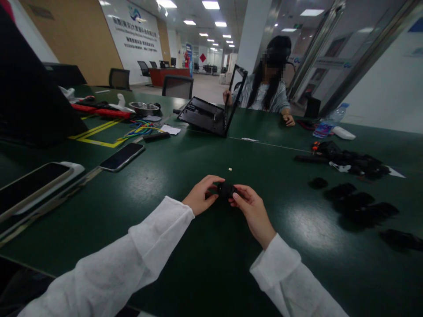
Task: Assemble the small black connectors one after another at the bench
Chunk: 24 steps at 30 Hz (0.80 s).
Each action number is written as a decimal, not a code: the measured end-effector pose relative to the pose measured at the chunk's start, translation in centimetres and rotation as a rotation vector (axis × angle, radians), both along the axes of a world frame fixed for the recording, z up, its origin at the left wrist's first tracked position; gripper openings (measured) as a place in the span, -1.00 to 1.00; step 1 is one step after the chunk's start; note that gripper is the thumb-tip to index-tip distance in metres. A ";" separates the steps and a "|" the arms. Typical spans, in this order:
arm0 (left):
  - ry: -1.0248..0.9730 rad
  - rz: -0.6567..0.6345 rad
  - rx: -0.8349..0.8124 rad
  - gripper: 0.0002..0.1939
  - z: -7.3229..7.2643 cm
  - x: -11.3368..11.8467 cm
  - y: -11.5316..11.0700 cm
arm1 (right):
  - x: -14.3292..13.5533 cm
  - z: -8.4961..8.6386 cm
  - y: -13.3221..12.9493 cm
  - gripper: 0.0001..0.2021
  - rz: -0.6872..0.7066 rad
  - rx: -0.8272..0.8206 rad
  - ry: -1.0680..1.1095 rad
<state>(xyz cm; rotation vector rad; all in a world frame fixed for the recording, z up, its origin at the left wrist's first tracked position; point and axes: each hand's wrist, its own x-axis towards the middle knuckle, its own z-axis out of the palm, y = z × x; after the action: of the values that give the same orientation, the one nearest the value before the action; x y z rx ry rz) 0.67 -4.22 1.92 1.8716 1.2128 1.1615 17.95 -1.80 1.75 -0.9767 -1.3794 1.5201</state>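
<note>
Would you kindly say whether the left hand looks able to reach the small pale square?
Probably yes: the small pale square lies just beyond the left hand, with no visible obstacle between.

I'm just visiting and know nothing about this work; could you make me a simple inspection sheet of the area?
Surface: dark green table, with glossy reflections.
Job's things: small black object; exactly what it is cannot be told.
Clutter: phone-like devices and a metal bowl on the left; black parts and a plastic bottle on the right; a small pale piece beyond the hands.
Hands: left hand and right hand have their fingers on the small black object from opposite sides.
Cables: coloured wires, loosely bunched, left of centre.
Surroundings: a person across the table beside an upright black frame; office chairs behind.
</note>
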 end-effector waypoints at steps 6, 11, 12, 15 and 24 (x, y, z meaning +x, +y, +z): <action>0.013 0.025 -0.021 -0.59 -0.5 -0.1 0.2 | -0.1 0.2 -0.1 -0.75 0.002 0.007 -0.006; 0.028 0.056 -0.052 -0.62 -0.3 -0.2 0.1 | 0.0 0.4 -0.2 -0.76 0.010 0.006 -0.007; 0.030 0.063 -0.062 -0.63 -0.2 -0.2 0.1 | 0.0 0.4 -0.2 -0.76 0.013 0.007 -0.009; 0.025 0.077 -0.095 -0.64 -0.1 -0.2 0.0 | 0.0 0.5 -0.2 -0.76 0.024 0.019 -0.027; -0.038 -0.006 -0.146 -0.58 -0.4 -0.2 0.2 | -0.1 0.2 -0.2 -0.77 0.022 0.036 -0.020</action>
<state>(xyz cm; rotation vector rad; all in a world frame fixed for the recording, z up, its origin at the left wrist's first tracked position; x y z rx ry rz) 0.51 -4.00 1.52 1.7357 1.2363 1.0709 17.87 -1.95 1.93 -0.9603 -1.4308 1.5002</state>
